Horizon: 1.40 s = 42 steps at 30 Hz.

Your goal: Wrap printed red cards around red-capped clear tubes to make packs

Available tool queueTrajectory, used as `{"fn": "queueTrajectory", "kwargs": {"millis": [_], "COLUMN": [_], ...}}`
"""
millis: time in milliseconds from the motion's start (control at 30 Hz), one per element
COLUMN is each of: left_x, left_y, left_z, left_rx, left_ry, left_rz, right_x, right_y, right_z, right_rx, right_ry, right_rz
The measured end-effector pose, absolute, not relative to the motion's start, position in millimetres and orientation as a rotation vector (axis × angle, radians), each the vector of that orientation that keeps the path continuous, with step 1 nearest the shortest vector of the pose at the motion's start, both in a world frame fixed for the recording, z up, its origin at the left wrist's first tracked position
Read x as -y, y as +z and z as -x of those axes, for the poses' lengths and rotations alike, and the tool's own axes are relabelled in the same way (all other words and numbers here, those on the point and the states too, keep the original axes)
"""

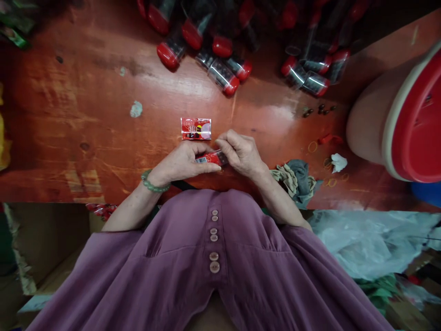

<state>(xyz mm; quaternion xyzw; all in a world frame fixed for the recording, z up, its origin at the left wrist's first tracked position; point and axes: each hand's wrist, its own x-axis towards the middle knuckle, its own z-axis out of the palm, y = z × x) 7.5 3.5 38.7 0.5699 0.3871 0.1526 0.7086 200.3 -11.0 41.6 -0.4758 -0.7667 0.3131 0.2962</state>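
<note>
Worn red-brown wood fills the upper half of the frame, a scuffed counter [69, 115] with pale scratches and a shine near its middle. At the centre of the picture, close to the counter's near edge, the person's left hand [181, 162] and right hand [241, 154] meet over a small red tube [211, 159] with a barcode strip on its left end. The left hand is curled around it, thumb along the underside and fingers closed over the top; the right hand pinches the tube's right end with bent fingertips. A green bead bracelet [153, 184] sits on the left wrist. Just above the hands lies a flat red packet [195, 128], apart from both hands. Along the top centre and upper right of the frame is a heap of clear tubes with red caps [223, 73], dark inside. A few small dark beads [320, 109] are scattered right of centre, with thin rubber bands [313, 146] and a crumpled white scrap [338, 162] below them. A bunched grey-green cloth [298, 179] lies beside the right forearm. At the right edge stands a large tub with a red rim [413, 119]. A purple buttoned garment [213, 257] fills the lower frame, and clear plastic sheeting [368, 239] lies at lower right.
</note>
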Motion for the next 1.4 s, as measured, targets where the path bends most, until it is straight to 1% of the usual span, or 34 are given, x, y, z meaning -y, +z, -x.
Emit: {"fn": "queueTrajectory", "kwargs": {"millis": [133, 200, 367, 500, 633, 733, 867, 1000, 1067, 1233, 1400], "left_x": [-5.7, -6.2, -4.6, -3.6, -0.7, 6.2, 18.2, 27.6, 31.1, 37.9, 42.1], "left_y": [36.9, 35.7, 33.6, 34.0, 34.2, 32.2, 29.0, 27.9, 28.3, 34.7, 42.7], "left_z": [-9.5, -12.5, -15.8, -10.4, -10.4, -17.4, -25.2, -23.8, -21.4, -21.1, -26.0], "left_rx": [-0.784, -0.714, -0.711, -0.769, -0.792, -0.767, -0.772, -0.766, -0.764, -0.844, -0.834], "left_ry": [0.317, 0.290, 0.275, 0.328, 0.350, 0.363, 0.394, 0.400, 0.404, 0.508, 0.607], "left_rz": [-1.168, -1.094, -0.991, -0.975, -0.865, -0.720, -0.585, -0.523, -0.490, -0.377, -0.322], "right_x": [15.7, 17.9, 16.3, 15.6, 20.8, 27.3, 35.6, 40.6, 43.6, 55.5, 61.1], "right_y": [38.9, 37.2, 41.4, 46.2, 42.3, 39.5, 39.1, 39.7, 41.3, 46.5, 46.8], "right_z": [-197.2, -194.6, -193.4, -204.4, -209.5, -204.9, -200.2, -202.5, -203.1, -193.4, -178.0], "right_rx": [2.146, 2.166, 1.907, 1.601, 1.372, 1.333, 1.463, 1.526, 1.651, 2.072, 2.203], "right_ry": [0.787, 0.825, 1.133, 1.387, 1.489, 1.434, 1.302, 1.309, 1.272, 1.036, 0.782], "right_rz": [1.227, 1.254, 1.379, 1.380, 1.372, 1.419, 1.490, 1.510, 1.475, 1.435, 1.495]}}
